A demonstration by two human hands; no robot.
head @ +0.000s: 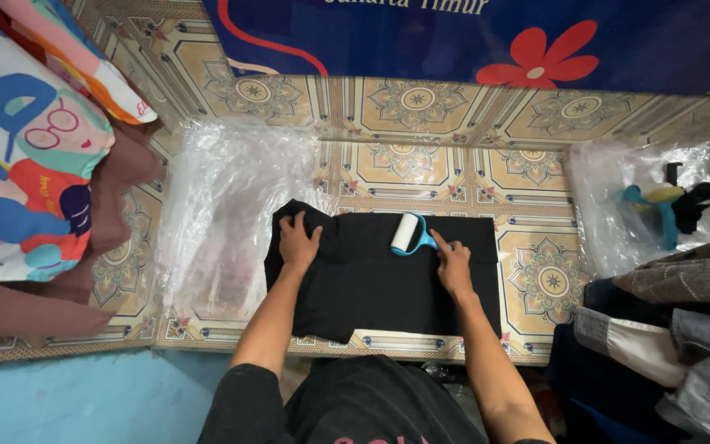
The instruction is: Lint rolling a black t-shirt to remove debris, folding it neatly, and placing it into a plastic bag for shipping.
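The right hand [454,267] grips a blue-handled white lint roller [408,234] on the folded black cloth garment [380,288], which the left hand [297,242] presses flat with open fingers.

The person, seen from above, is wearing a black short-sleeved top, its sleeves ending above the elbows and leaving both forearms bare. A sliver of pink print is showing low on the chest, too cut off by the frame's bottom edge to make out. The left hand [298,241] and the right hand [454,267] are wearing no gloves, and no rings, watch or bracelets are showing on the fingers or wrists. The fabric is looking plain and matte throughout.
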